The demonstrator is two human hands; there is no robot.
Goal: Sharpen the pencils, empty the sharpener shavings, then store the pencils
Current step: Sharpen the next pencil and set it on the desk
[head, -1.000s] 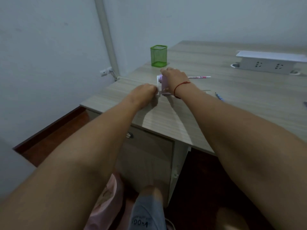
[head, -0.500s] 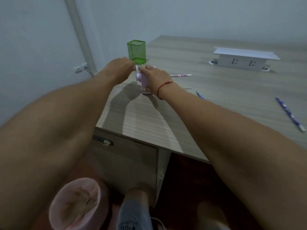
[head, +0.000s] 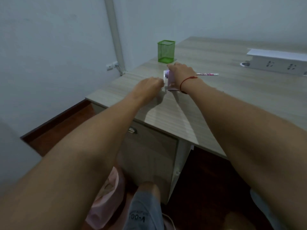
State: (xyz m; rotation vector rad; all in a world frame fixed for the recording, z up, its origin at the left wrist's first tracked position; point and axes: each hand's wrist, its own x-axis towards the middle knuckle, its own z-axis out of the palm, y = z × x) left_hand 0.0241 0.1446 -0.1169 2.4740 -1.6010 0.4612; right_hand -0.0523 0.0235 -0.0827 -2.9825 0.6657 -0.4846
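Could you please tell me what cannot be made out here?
Head view: lilac plastic sharpener, mostly covered by the right hand.
Head view: whether the left hand holds anything, hidden by its own knuckles.
Head view: pink waste bin's inside, behind the left forearm.
Head view: white socket box, cut by the right edge.

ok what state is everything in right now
sharpener: upright on desk, held
right hand: holds sharpener from above
left hand: grips crank
pencil: lying flat on desk
holder: upright, no pencils showing
drawer: shut
socket box: lid up
bin: partly hidden by arm
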